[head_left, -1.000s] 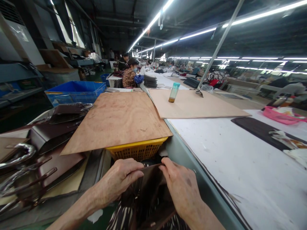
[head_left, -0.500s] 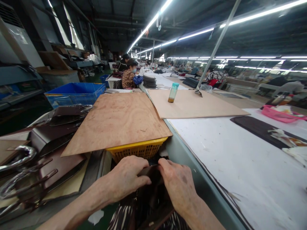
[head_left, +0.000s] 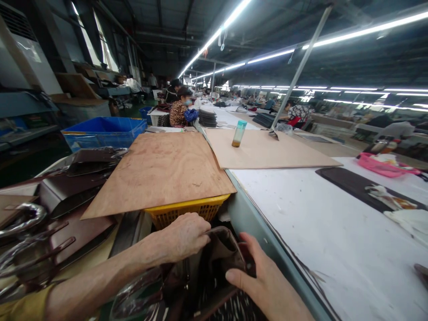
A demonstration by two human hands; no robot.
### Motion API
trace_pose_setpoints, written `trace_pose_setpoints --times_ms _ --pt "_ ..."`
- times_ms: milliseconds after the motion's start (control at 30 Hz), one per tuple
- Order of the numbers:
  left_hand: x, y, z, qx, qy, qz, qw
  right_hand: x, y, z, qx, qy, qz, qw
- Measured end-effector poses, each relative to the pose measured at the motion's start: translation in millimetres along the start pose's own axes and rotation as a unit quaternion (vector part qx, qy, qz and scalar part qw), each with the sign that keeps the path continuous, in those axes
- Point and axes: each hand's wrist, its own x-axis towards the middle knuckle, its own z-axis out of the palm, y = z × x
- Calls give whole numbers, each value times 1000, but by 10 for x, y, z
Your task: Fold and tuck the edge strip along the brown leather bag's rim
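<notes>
A dark brown leather bag (head_left: 222,243) is held in front of my body with its mouth gaping upward. My left hand (head_left: 187,236) is closed on the far left part of its rim. Around the bag's right side, my right hand (head_left: 267,276) has its thumb and fingers spread apart, the thumb over the opening and the fingers by the outer edge. Clear plastic wrap (head_left: 137,290) shows at the bag's left, below my left forearm. The bag's lower part is dark and hard to make out.
At left lie brown bags (head_left: 80,236) with plastic-wrapped handles. A plywood board (head_left: 163,169) covers a yellow basket (head_left: 187,209). A blue bin (head_left: 103,133) stands behind. On the white table (head_left: 301,223) at right are a tan board (head_left: 267,151), a bottle (head_left: 238,133) and a pink basket (head_left: 384,165).
The bag's mouth has come up and opened wider. My right hand has left the top rim and moved to the right side, its fingers spreading. My left hand stays on the rim.
</notes>
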Motion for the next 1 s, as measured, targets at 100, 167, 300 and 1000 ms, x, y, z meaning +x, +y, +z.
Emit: trace_pose_setpoints --times_ms 100,167,300,1000 --pt "-23 37 -15 -57 6 14 998 19 -71 -72 106 -104 6 989" --pt "-39 65 -46 -88 8 23 996 55 -123 -133 61 -103 8 993" --pt "-96 103 -156 -144 -18 22 989 174 -123 -281 -98 -45 -35 994" --pt "-251 -226 -6 -494 -210 -60 842 607 -147 -180 -91 -126 -193 969"
